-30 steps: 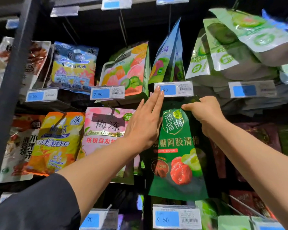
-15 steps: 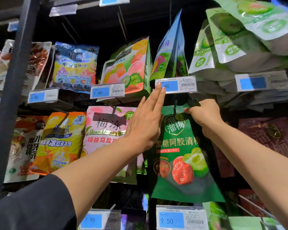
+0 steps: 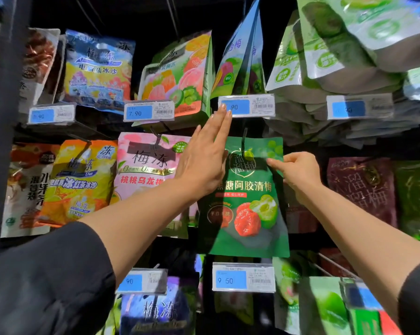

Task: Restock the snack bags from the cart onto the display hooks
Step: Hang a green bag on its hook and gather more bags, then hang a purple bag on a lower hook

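Note:
A green snack bag (image 3: 250, 213) with a red and green plum picture hangs in the middle of the display, a dark hook (image 3: 244, 141) running into its top edge. My right hand (image 3: 298, 170) pinches the bag's upper right part. My left hand (image 3: 204, 158) is flat with straight fingers beside the bag's left edge, its fingertips up at the price tag (image 3: 246, 106) above. The cart is out of view.
Neighbouring hooks carry a pink bag (image 3: 148, 163), a yellow bag (image 3: 80, 180) and a maroon bag (image 3: 363, 187). Pale green bags (image 3: 344, 52) are stacked at upper right. A dark upright post (image 3: 3, 117) stands at the left. Another price tag (image 3: 243, 278) sits below the green bag.
The green bag has gone further onto the hook and hangs lower beneath the tag. My right hand shifted from the bag's top edge to its upper right. The view moved closer.

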Demonstrator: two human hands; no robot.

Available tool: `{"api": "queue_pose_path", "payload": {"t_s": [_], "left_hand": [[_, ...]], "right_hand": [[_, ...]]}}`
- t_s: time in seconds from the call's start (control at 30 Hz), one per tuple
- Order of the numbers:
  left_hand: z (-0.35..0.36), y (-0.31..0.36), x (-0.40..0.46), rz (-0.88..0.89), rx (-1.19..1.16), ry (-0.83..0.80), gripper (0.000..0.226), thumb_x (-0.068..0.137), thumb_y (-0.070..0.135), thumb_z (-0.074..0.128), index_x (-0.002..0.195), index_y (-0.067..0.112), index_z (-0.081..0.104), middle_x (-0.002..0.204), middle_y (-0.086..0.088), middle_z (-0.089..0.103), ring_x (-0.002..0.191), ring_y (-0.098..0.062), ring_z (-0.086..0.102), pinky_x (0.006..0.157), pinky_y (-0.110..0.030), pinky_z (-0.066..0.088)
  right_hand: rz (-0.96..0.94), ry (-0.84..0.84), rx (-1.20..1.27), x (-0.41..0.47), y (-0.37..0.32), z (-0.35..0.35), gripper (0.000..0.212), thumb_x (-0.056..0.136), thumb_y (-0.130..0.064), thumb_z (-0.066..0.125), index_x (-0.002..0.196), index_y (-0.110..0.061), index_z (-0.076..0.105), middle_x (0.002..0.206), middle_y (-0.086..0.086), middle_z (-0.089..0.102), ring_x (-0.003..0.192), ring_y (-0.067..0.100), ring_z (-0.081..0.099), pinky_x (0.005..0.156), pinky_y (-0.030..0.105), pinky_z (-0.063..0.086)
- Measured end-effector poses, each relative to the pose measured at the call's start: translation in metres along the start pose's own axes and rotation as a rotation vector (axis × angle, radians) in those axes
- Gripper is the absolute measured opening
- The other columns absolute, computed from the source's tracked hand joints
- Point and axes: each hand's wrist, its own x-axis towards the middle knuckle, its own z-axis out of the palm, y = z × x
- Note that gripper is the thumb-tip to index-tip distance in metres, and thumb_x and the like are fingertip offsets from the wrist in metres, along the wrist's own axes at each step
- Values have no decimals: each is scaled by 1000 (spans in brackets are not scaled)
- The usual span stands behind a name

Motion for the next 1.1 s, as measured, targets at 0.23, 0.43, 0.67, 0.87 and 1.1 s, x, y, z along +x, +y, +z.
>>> {"api": "queue_pose_path", "payload": {"t_s": [0.23,0.43,0.67,0.87,1.1], "left_hand": [[31,104,-68,-37,-412,-100,68,89,22,59,148,8,30,160,-8,14,149,-22,10,121,-40,13],[67,252,-134,-83,-964,-224,50,82,18,59,129,5,53,131,-11,56,122,-26,51,106,-31,35],[113,447,-238,-45,-1251,-663,51,85,7,66,132,2,49,130,-15,55,121,-28,52,100,-27,33],[135,623,-303,28,-1400,-924,50,81,1,67,129,0,52,126,-17,58,117,-25,53,99,-15,33],[185,752,-347,-41,-1285,-1259,56,80,5,68,131,-6,48,130,-24,53,123,-36,50,105,-35,32]], "right_hand": [[126,7,-146,-78,18,-84,21,78,-23,79,68,-16,62,76,10,73,63,16,72,65,29,55],[240,58,-461,-159,83,-200,32,63,-52,72,61,-21,63,61,4,70,66,22,71,73,50,58],[679,213,-724,-305,184,-387,29,78,-33,76,61,-17,59,64,4,67,72,23,69,73,41,56],[975,308,-875,-422,257,-545,22,79,-30,73,74,-10,66,76,19,70,78,34,67,71,45,53],[1145,354,-995,-470,310,-655,35,84,-22,68,57,-19,47,81,24,68,80,35,66,70,42,49]]}}
